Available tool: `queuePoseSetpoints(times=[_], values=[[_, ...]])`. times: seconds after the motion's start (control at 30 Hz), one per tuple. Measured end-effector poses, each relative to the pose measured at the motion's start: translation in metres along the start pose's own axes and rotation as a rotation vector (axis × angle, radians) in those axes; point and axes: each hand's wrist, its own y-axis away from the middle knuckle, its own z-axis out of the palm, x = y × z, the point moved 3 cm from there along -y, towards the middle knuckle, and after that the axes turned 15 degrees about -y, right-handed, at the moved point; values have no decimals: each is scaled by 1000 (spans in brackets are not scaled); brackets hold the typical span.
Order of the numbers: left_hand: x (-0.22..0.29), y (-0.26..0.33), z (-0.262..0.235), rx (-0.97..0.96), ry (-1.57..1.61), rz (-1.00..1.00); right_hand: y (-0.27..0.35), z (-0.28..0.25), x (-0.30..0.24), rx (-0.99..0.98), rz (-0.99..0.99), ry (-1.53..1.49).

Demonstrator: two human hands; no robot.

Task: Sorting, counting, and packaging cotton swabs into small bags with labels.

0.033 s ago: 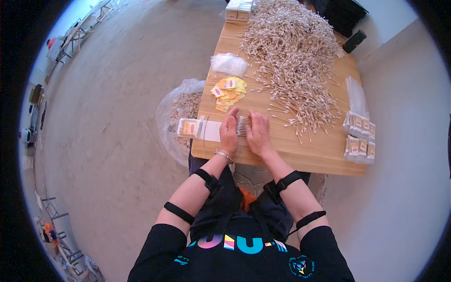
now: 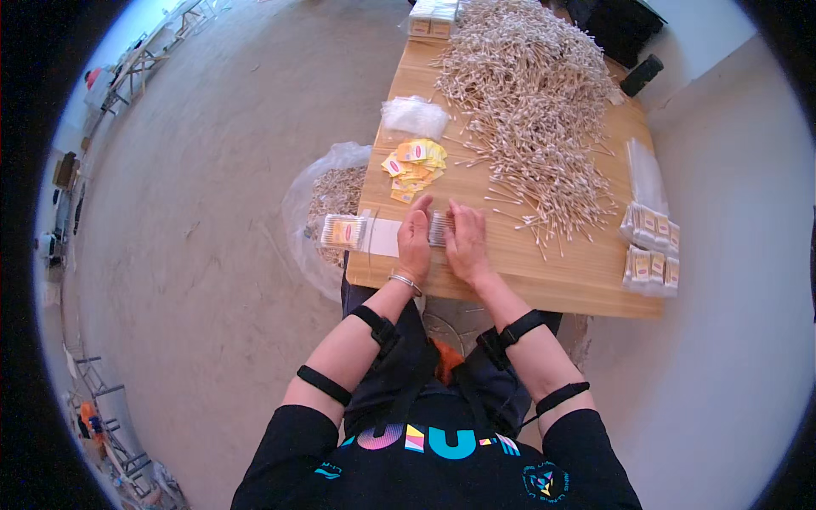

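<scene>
Okay, head view: left hand (image 2: 414, 241) and right hand (image 2: 466, 244) flank a small swab bundle (image 2: 439, 228) near the front edge of the table (image 2: 544, 279), palms inward; can't tell if fingers pinch. Bundle likely very light, sticks thin and snappable, ends soft, prone to fanning out; best held from both sides, mid-stick.

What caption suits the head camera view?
Left hand and right hand flank a short row of white-tipped cotton swabs on a brown wooden table.
</scene>
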Motion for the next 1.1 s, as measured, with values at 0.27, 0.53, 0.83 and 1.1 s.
queuePoseSetpoints(times=[0.27, 0.53, 0.83, 1.1], values=[[5, 1, 1, -13, -33, -2, 0, -1, 4, 200, 195, -439], [0, -1, 2, 44, -100, 20, 10, -7, 11, 177, 311, -631], [-2, -3, 3, 41, -75, 30, 37, -7, -14, -320, 64, 444], [8, 4, 5, -1, -240, 21, 37, -1, -14, -283, 159, 449]])
